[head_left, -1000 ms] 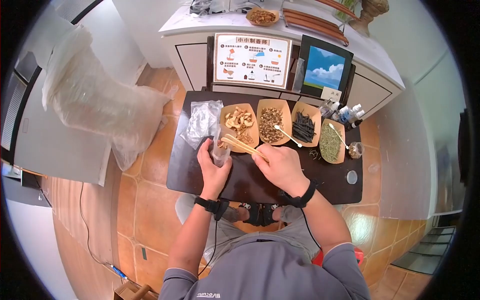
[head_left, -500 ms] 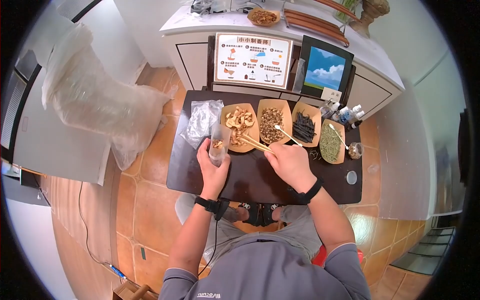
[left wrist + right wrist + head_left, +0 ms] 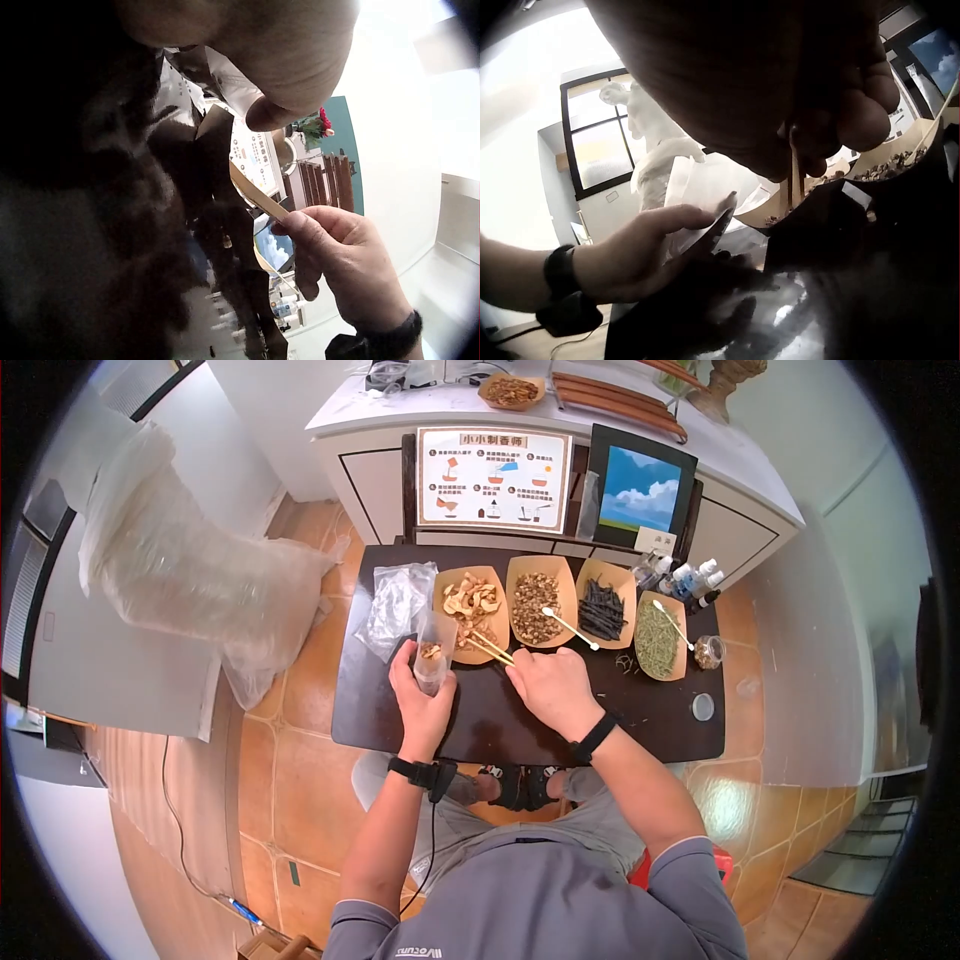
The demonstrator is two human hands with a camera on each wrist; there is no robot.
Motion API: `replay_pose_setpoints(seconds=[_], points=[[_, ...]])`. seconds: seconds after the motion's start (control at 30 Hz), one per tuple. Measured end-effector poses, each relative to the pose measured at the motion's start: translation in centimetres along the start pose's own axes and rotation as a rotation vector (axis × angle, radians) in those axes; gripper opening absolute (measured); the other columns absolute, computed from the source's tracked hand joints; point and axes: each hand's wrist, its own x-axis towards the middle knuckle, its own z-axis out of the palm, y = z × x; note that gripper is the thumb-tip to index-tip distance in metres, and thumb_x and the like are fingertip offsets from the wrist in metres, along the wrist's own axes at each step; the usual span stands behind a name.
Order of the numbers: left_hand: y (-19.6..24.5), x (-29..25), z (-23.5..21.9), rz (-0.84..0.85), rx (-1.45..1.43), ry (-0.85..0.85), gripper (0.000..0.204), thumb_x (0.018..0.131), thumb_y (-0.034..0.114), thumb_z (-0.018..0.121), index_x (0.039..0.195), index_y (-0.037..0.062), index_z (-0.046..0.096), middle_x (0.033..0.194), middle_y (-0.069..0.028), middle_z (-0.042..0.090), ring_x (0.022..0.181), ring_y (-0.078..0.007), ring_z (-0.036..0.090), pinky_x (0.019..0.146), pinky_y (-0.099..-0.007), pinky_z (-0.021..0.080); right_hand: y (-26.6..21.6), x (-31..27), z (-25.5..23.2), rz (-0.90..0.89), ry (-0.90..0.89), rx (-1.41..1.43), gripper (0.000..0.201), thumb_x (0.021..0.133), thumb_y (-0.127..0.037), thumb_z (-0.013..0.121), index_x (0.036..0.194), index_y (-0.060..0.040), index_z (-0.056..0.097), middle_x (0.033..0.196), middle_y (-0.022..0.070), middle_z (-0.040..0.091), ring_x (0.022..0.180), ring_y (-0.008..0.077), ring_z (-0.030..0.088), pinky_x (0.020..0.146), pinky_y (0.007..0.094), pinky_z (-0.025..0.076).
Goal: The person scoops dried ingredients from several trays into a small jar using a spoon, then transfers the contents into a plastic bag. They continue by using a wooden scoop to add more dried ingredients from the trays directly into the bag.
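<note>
While a crumpled clear bag (image 3: 398, 605) lies at the table's left end, my left hand (image 3: 424, 705) grasps the clear tube (image 3: 432, 678) just beside it, thumb and fingers curled around its lower part. The tube stands nearly upright with a few pieces inside; I judge it light, thin-walled and slick, best held low and without a hard squeeze. Next comes the paper tray (image 3: 504, 618) of pale slices, probably dry, light and brittle. The 2 chopsticks (image 3: 490, 648) reach into it, stiff, slim and best pinched well back from the tips. Behind the trays, the sign (image 3: 494, 480) is headed 小小制香师, with 6 numbered steps whose finer text I can't read reliably. My right hand (image 3: 557, 685) pinches the chopsticks. Farther right, the small card (image 3: 655, 540) and the bottles (image 3: 690, 578) carry no writing or brand I can make out.
</note>
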Motion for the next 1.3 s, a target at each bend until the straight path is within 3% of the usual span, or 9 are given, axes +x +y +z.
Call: replay_pose_setpoints(seconds=[0.13, 0.3, 0.6, 0.8, 1.0, 1.1, 1.3], points=[[0.1, 0.0, -0.1, -0.003, 0.002, 0.006, 0.077, 0.092, 0.009, 0.077, 0.158, -0.0047, 0.04, 0.156, -0.0192, 0.045, 0.146, -0.0313, 0.047, 0.123, -0.0423, 0.039, -0.2, -0.1, 0.8, -0.004, 0.021, 0.033, 0.024, 0.103, -0.027, 0.067, 0.085, -0.0113, 0.063, 0.063, 0.0064, 0.067, 0.059, 0.0278, 0.069, 0.066, 0.0403, 0.052], [0.2, 0.0, -0.1, -0.002, 0.005, 0.013, 0.077, 0.092, 0.009, 0.077, 0.158, -0.0049, 0.04, 0.155, -0.0193, 0.046, 0.145, -0.0313, 0.048, 0.123, -0.0424, 0.039, 0.6, 0.1, 0.6, 0.085, 0.086, 0.148, 0.025, 0.101, -0.026, 0.069, 0.084, -0.0094, 0.063, 0.063, 0.0104, 0.067, 0.058, 0.033, 0.069, 0.059, 0.0458, 0.054], [0.5, 0.1, -0.3, 0.002, 0.03, 0.004, 0.078, 0.089, 0.01, 0.079, 0.156, -0.0042, 0.041, 0.153, -0.0198, 0.047, 0.144, -0.0324, 0.049, 0.122, -0.0427, 0.039, 0.9, 0.1, -1.8, 0.292, 0.074, 0.378, 0.023, 0.1, -0.028, 0.07, 0.088, -0.0085, 0.068, 0.071, 0.0147, 0.07, 0.068, 0.0393, 0.071, 0.062, 0.0507, 0.055], [0.7, 0.0, -0.1, 0.019, 0.034, 0.013, 0.08, 0.087, 0.01, 0.081, 0.156, -0.0034, 0.043, 0.151, -0.0192, 0.049, 0.143, -0.0324, 0.05, 0.122, -0.0428, 0.039, -1.3, 0.5, -4.1, 0.273, 0.101, 0.601, 0.022, 0.1, -0.029, 0.07, 0.092, -0.0083, 0.07, 0.075, 0.0149, 0.071, 0.072, 0.0396, 0.072, 0.064, 0.0506, 0.055], [0.6, 0.1, -0.3, 0.027, 0.043, 0.012, 0.08, 0.086, 0.01, 0.082, 0.155, -0.003, 0.043, 0.15, -0.0188, 0.05, 0.142, -0.0324, 0.05, 0.122, -0.0428, 0.039, -1.8, 0.4, -3.1, 0.141, -0.067, 0.478, 0.021, 0.102, -0.03, 0.07, 0.102, -0.0094, 0.074, 0.08, 0.0141, 0.074, 0.075, 0.0376, 0.074, 0.067, 0.0483, 0.057], [0.4, 0.0, -0.2, 0.03, 0.046, 0.012, 0.079, 0.086, 0.01, 0.081, 0.155, -0.0028, 0.044, 0.151, -0.0188, 0.049, 0.142, -0.0329, 0.05, 0.122, -0.043, 0.039, -1.1, 0.1, -3.3, 0.25, 0.101, 0.52, 0.023, 0.102, -0.03, 0.07, 0.091, -0.0102, 0.069, 0.073, 0.014, 0.071, 0.07, 0.0378, 0.072, 0.062, 0.0498, 0.055], [0.6, 0.1, 0.0, 0.018, 0.004, 0.02, 0.079, 0.086, 0.009, 0.079, 0.155, -0.0013, 0.043, 0.152, -0.0208, 0.05, 0.145, -0.0377, 0.045, 0.123, -0.0469, 0.037, 0.4, -0.3, -2.5, 0.3, 0.102, 0.273, 0.024, 0.101, -0.029, 0.071, 0.087, -0.009, 0.068, 0.068, 0.014, 0.069, 0.065, 0.0376, 0.071, 0.06, 0.0492, 0.055]])
